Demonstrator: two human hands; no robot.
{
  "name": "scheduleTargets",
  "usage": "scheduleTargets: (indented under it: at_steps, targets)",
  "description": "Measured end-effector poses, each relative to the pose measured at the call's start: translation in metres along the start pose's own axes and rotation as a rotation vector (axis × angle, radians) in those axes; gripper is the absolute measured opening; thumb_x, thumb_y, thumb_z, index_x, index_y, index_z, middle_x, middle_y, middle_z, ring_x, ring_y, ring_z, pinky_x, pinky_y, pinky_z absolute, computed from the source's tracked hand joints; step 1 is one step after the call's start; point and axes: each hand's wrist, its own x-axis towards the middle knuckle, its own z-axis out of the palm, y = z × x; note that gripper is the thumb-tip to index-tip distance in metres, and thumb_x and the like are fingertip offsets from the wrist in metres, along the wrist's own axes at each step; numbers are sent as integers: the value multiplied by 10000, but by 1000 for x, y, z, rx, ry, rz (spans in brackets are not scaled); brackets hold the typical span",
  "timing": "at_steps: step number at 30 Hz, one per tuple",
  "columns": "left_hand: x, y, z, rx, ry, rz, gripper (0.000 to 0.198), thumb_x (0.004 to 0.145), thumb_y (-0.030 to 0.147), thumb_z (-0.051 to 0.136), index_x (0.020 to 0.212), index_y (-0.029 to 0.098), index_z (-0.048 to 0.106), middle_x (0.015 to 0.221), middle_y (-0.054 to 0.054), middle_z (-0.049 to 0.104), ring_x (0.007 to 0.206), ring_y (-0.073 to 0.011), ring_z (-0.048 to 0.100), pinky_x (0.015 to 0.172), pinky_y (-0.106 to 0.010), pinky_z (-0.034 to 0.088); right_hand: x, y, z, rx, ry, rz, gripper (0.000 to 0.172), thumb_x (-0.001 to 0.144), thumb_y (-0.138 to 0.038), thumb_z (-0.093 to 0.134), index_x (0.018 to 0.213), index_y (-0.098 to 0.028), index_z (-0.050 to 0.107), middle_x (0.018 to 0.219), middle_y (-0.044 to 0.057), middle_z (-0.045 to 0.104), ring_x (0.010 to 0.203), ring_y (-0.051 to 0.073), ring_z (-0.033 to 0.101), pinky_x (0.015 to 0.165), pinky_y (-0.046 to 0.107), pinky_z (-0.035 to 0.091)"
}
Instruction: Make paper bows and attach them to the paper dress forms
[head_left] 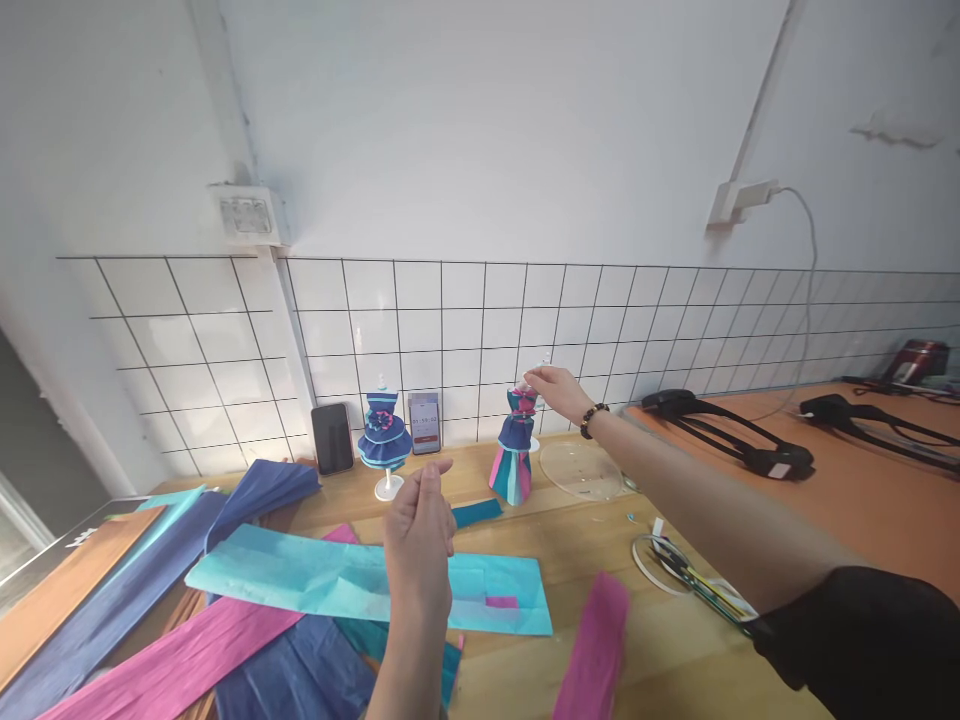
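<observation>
My right hand (558, 391) reaches to the back of the table and pinches the top of a small dress form (514, 432). The form wears a dress in navy, pink and teal, with a long striped skirt. In front of me my left hand (420, 515) is raised over a light-blue paper strip (300, 572), fingers curled and pressed together; whatever they may hold is hidden. A second dress form (384, 435), dressed in navy with light-blue trim, stands upright on a white base farther left.
A black phone (332, 438) and a phone showing a timer (425, 424) lean on the tiled wall. Pink paper (596, 645) and navy paper (292, 665) lie about. Right are a clear disc (581, 471), scissors (694, 575) and black headsets (727, 435) on an orange surface.
</observation>
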Motion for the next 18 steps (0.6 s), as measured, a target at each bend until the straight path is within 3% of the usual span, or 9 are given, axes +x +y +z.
scheduleTargets:
  at_steps: [9, 18]
  targets:
    - [2, -4, -6, -63, -17, 44, 378, 764, 476, 556, 865, 123, 647, 323, 105, 251, 355, -45, 206, 390, -183, 224, -1, -1, 0, -18, 2, -30, 233, 878, -307, 494, 1029, -146, 568, 1036, 56, 604, 887, 174, 596, 773, 377, 490]
    - [6, -3, -14, -155, 70, 136, 359, 790, 463, 526, 861, 131, 643, 329, 100, 247, 371, -59, 226, 405, -196, 244, -3, -1, 1, -57, 75, -50, 240, 874, -306, 500, 1045, -151, 565, 1084, 64, 588, 956, 192, 574, 826, 411, 462]
